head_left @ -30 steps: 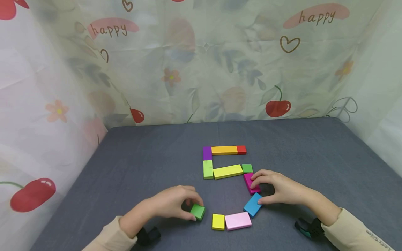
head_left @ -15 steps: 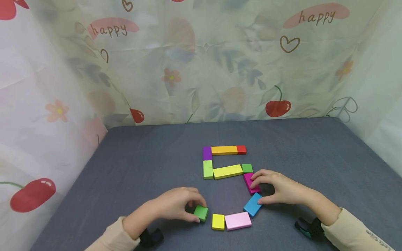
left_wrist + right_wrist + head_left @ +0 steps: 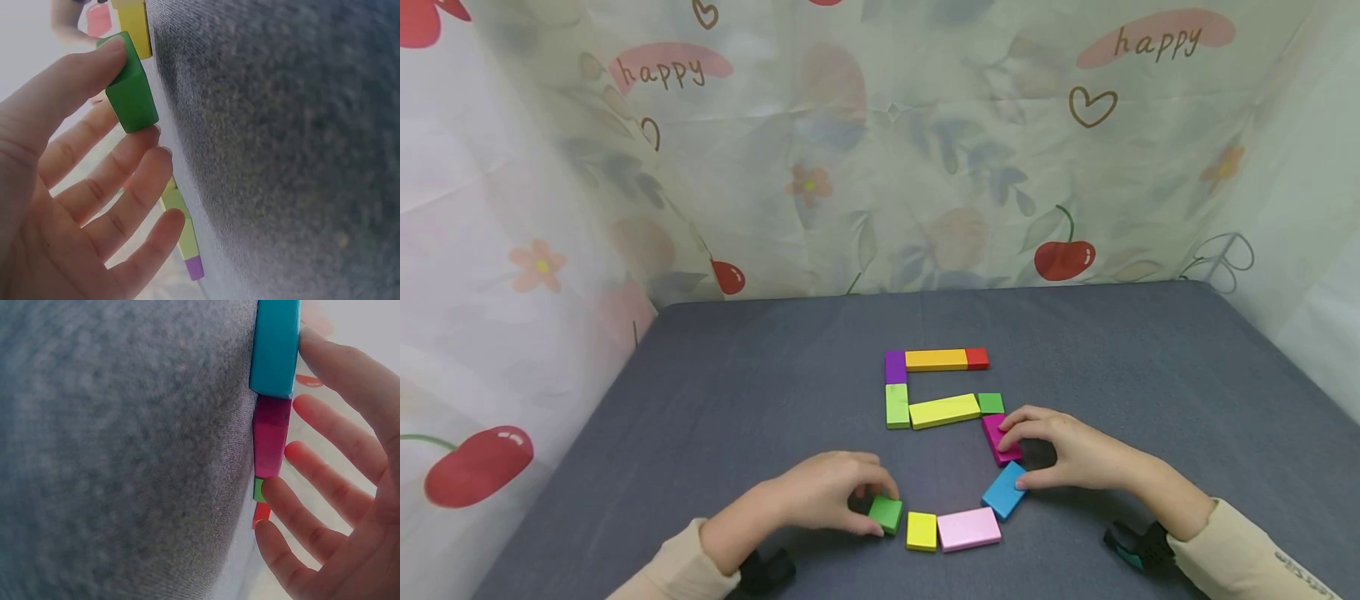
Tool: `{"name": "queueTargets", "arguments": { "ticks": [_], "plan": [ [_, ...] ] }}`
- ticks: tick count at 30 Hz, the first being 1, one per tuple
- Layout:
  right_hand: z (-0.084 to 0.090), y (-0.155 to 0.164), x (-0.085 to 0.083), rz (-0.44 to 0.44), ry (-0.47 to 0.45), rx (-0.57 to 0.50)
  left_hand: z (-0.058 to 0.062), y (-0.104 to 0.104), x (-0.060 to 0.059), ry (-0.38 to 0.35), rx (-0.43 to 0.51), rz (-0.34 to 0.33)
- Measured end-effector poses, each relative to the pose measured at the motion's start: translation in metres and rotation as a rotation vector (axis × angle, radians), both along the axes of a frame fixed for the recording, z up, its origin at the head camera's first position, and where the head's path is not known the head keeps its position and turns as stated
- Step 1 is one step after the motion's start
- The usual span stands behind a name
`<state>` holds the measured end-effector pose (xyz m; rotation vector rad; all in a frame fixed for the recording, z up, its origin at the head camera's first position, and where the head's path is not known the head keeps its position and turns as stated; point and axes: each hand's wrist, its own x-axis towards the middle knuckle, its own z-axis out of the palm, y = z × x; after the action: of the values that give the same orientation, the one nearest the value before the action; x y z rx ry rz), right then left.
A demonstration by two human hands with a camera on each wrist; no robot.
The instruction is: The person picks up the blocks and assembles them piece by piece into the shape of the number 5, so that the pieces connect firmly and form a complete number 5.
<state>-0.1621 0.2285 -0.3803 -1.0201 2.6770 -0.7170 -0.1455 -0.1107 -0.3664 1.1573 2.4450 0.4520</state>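
My left hand point(image 3: 831, 492) pinches a green block point(image 3: 886, 513) between thumb and fingers, just left of the yellow square block point(image 3: 921, 531). In the left wrist view the thumb lies on top of this green block point(image 3: 131, 94). My right hand point(image 3: 1067, 450) rests with its fingertips on the magenta block point(image 3: 1002, 440) and its thumb at the blue block point(image 3: 1004, 490). Seen from the right wrist, its fingers spread loosely beside the blue block point(image 3: 275, 350) and the magenta block point(image 3: 272, 434). A pink block point(image 3: 968, 529) lies against the yellow square one.
Farther back, the row carries on: a small green block point(image 3: 991, 403), a long yellow block point(image 3: 944, 411), a light green block point(image 3: 897, 406), a purple block point(image 3: 895, 367), an orange block point(image 3: 936, 360) and a red block point(image 3: 977, 358). All lie on a dark grey cloth-covered table point(image 3: 760, 375).
My left hand has moved a short way right with the green block, bringing it close to the yellow square block. The right hand and the other blocks look unmoved.
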Motion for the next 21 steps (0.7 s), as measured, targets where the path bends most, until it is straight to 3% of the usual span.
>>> {"name": "queueTargets", "arguments": {
  "ticks": [21],
  "plan": [
    [-0.0003, -0.0001, 0.0005, 0.006, 0.011, -0.003, -0.0022, 0.0076, 0.0034, 0.074, -0.024, -0.030]
  ]
}}
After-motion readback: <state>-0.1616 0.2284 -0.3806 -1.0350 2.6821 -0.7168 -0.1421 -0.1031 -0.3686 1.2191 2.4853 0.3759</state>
